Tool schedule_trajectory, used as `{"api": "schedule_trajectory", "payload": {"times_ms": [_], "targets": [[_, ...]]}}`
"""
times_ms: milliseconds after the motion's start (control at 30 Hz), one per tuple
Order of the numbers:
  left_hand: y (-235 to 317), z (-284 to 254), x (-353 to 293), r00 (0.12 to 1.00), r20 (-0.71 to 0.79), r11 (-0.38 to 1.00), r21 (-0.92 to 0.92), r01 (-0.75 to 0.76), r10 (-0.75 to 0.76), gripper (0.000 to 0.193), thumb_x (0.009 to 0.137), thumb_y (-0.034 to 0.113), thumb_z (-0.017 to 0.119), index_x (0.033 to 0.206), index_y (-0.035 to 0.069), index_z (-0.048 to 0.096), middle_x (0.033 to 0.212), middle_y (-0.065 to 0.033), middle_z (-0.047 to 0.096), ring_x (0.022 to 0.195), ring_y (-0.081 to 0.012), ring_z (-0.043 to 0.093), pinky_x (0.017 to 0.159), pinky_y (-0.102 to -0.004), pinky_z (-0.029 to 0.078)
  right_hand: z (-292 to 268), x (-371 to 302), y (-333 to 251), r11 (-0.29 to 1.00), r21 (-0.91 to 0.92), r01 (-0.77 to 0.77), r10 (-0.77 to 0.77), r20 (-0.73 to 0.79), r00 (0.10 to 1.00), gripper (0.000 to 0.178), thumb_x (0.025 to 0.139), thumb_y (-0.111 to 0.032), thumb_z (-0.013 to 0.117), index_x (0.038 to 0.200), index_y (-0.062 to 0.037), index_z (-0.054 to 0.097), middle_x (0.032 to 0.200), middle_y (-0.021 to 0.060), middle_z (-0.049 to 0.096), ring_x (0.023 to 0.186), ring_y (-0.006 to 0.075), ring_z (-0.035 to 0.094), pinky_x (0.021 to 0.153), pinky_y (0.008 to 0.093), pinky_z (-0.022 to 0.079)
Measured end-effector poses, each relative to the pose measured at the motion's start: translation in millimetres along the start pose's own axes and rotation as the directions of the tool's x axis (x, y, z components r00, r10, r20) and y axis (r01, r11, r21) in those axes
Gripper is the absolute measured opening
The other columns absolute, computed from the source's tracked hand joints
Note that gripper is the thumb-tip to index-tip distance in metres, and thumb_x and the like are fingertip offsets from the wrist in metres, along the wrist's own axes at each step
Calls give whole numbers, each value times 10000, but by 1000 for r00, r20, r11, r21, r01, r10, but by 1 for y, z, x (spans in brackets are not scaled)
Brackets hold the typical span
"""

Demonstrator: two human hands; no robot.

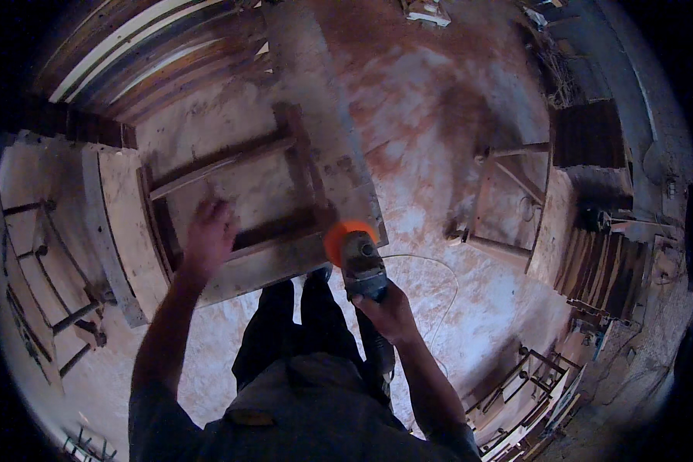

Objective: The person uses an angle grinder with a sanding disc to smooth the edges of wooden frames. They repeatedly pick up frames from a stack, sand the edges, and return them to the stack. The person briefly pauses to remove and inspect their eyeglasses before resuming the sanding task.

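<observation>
My right hand is closed around the body of an angle grinder with an orange disc. The disc sits at the near right corner of a dark wooden frame, which lies flat on a wooden worktable. Whether the disc touches the wood, I cannot tell. Over the near left part of the frame hovers my left hand, its fingers blurred and their grip unclear.
A pale cord loops over the dusty floor right of the grinder. Long boards are stacked beyond the table. Wooden frames with legs stand at the left and right. More wood pieces are piled far right.
</observation>
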State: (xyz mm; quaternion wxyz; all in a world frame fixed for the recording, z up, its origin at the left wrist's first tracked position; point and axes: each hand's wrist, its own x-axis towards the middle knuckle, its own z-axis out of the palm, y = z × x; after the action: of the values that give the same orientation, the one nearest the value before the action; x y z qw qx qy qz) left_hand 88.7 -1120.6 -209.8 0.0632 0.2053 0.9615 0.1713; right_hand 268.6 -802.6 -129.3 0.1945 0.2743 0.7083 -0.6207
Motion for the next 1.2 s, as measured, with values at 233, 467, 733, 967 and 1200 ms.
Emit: {"api": "schedule_trajectory", "payload": {"times_ms": [233, 467, 733, 967, 1200], "targets": [[31, 4, -78, 996, 28, 996, 33, 79, -80, 420, 768, 156, 700, 1160, 46, 595, 1182, -165, 549, 1116, -372, 512, 959, -469, 431, 10, 24, -2, 966, -255, -49, 56, 17, 998, 603, 788, -413, 748, 1122, 60, 581, 1014, 212, 682, 998, 304, 664, 846, 373, 510], [21, 20, -75, 994, 16, 994, 6, 109, -109, 347, 806, 95, 602, 1151, 58, 574, 1163, -164, 562, 1084, -371, 528, 936, -467, 436, -2, 20, -11, 955, -251, -157, 139, -86, 987, 569, 775, -396, 760, 1091, 48, 596, 970, 170, 689, 923, 236, 662, 819, 351, 510], [31, 31, -91, 976, 174, 988, -60, 141, -129, 283, 819, 63, 534, 1096, 66, 595, 1110, -149, 584, 1054, -364, 538, 915, -478, 449, 9, 47, -45, 994, -105, -16, 14, -20, 1000, 479, 811, -329, 731, 1112, 19, 600, 977, 89, 675, 882, 147, 607, 796, 312, 496], [41, 22, -99, 996, -24, 993, -80, 86, -88, 304, 826, 87, 563, 1128, 66, 594, 1074, -149, 593, 1028, -357, 547, 905, -479, 452, 21, 103, -54, 996, 85, 1, -1, -11, 1000, 451, 811, -317, 741, 1111, -3, 617, 940, 62, 667, 823, 140, 602, 746, 303, 492], [34, 26, -106, 992, -79, 990, -108, 89, -98, 314, 812, 91, 588, 1124, 63, 602, 1047, -137, 593, 1003, -338, 556, 897, -460, 455, 37, 133, -81, 999, -30, -12, 12, 0, 1000, 398, 852, -334, 692, 1042, 3, 595, 835, 62, 627, 717, 143, 612, 635, 321, 508]]}}
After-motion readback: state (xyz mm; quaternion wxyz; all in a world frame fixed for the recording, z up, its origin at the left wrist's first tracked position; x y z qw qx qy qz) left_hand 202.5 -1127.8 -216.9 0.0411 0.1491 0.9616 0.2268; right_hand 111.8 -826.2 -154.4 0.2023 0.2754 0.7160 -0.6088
